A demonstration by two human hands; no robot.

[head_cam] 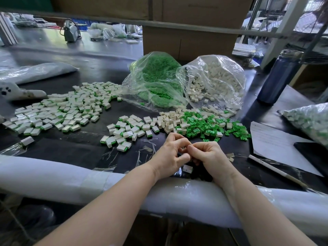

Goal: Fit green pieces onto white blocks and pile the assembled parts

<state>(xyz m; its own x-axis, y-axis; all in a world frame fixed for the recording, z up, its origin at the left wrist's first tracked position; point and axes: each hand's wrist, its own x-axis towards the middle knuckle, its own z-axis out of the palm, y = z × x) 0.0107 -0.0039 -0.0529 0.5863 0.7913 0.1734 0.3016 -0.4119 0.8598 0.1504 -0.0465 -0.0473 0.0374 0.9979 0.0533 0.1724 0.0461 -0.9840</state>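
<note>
**Hands meet over the dark worktable**

Left hand (pixel 170 153) and right hand (pixel 209 155) curl fingertip to fingertip; what they pinch is hidden. One small white plastic block (pixel 187 168) lies just beneath them. Ahead, loose green plastic pieces (pixel 213 126) mix with white blocks (pixel 168 121). Assembled white-and-green parts (pixel 58 110) spread far left. Behind stand two clear bags, one of green pieces (pixel 154 80), one of white blocks (pixel 218 80). A padded white table edge (pixel 71 178) supports both forearms.

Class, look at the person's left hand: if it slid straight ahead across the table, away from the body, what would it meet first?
Probably the loose white plastic blocks heaped just beyond the left hand, beside the scattered green plastic pieces; depth is hard to judge.
</note>
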